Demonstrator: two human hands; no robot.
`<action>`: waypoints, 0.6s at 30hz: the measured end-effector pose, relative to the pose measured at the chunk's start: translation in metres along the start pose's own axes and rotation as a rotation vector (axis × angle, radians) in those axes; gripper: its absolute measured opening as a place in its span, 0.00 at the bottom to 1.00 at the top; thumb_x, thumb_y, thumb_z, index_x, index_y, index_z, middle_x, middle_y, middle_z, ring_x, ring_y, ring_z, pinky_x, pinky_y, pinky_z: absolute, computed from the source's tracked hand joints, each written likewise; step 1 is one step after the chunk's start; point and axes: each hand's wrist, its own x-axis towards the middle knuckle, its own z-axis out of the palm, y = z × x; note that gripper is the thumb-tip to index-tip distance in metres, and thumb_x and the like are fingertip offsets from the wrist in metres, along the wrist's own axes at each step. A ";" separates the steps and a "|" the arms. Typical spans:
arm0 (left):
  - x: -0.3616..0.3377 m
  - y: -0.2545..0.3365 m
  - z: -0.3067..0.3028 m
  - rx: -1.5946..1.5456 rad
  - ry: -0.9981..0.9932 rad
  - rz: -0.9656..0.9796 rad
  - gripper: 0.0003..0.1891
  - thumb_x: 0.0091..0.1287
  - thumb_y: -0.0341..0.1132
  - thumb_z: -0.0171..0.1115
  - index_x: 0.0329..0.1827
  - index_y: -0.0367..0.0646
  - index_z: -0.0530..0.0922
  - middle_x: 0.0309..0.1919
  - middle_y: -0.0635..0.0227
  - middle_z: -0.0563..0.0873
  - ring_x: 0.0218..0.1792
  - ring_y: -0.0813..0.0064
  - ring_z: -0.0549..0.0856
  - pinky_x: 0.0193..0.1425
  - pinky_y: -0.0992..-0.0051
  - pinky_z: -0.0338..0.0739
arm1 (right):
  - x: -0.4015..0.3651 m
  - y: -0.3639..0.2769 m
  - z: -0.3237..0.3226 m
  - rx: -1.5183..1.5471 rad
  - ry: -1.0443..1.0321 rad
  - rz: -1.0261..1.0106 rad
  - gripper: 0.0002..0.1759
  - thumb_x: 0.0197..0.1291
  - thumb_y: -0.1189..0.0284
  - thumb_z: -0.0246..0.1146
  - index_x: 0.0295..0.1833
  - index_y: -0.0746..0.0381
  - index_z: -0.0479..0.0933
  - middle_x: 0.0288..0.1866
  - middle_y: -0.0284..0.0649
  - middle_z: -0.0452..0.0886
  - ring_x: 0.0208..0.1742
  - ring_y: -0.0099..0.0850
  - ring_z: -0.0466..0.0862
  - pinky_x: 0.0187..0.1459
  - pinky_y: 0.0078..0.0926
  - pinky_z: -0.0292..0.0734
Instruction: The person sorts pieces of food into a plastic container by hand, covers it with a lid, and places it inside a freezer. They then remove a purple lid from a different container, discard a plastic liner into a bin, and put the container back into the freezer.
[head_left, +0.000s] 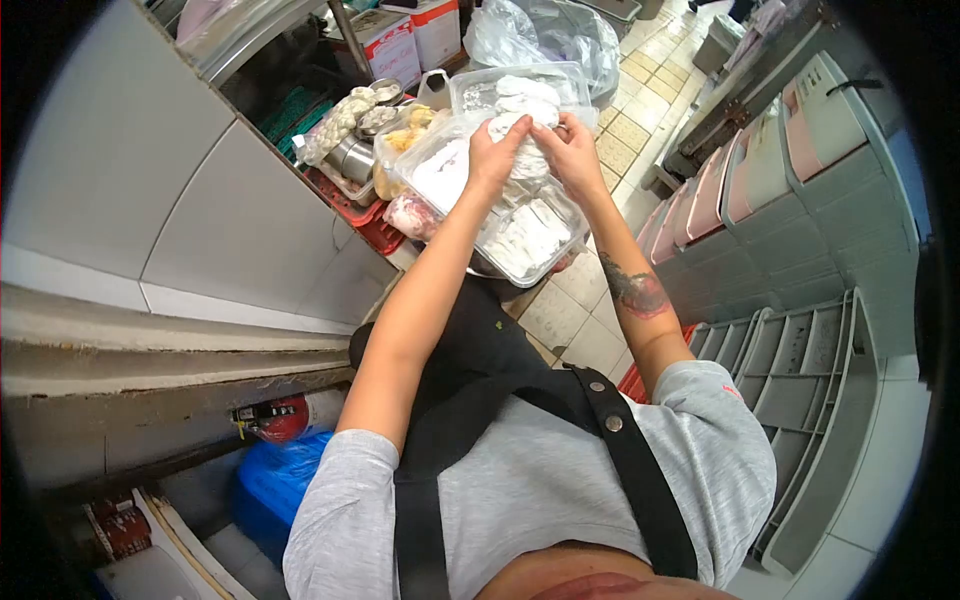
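Both of my hands are together over clear plastic containers, fingers closed on a stack of soft white floury pieces that looks like dough. My left hand pinches it from the left with the thumb on top. On the other side my right hand grips it, thumb almost meeting the left one. Below, a clear container holds more white folded pieces. White powder lies in the part left of my hands. Another clear container sits just beyond.
Bags with yellowish and pinkish contents, a metal pot and a red crate crowd the left. Clear plastic bags lie behind. Grey bins line the right, over a tiled floor.
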 end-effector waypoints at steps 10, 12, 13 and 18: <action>0.003 -0.019 -0.031 0.283 0.136 0.221 0.28 0.47 0.47 0.78 0.41 0.32 0.80 0.33 0.56 0.87 0.34 0.71 0.86 0.42 0.71 0.78 | 0.070 0.007 0.030 -0.467 0.000 0.014 0.28 0.56 0.50 0.66 0.40 0.70 0.82 0.33 0.39 0.83 0.33 0.21 0.78 0.35 0.22 0.73; -0.001 -0.007 -0.037 0.289 0.059 0.226 0.27 0.47 0.45 0.78 0.41 0.32 0.80 0.34 0.58 0.87 0.34 0.73 0.86 0.42 0.72 0.78 | 0.072 0.008 0.031 -0.362 -0.030 0.072 0.30 0.56 0.50 0.65 0.41 0.72 0.81 0.33 0.40 0.83 0.33 0.22 0.79 0.36 0.22 0.74; -0.003 -0.002 -0.039 0.292 0.020 0.227 0.26 0.47 0.45 0.78 0.41 0.32 0.80 0.34 0.59 0.87 0.34 0.74 0.85 0.42 0.73 0.78 | 0.072 0.010 0.031 -0.240 -0.052 0.138 0.31 0.58 0.51 0.65 0.45 0.73 0.80 0.37 0.39 0.84 0.36 0.23 0.79 0.39 0.22 0.74; -0.001 -0.003 -0.044 0.297 0.011 0.230 0.23 0.48 0.40 0.78 0.41 0.33 0.81 0.34 0.63 0.87 0.34 0.78 0.84 0.41 0.75 0.78 | 0.074 0.013 0.034 -0.232 -0.067 0.163 0.32 0.61 0.50 0.63 0.43 0.75 0.80 0.36 0.39 0.84 0.34 0.23 0.78 0.37 0.24 0.74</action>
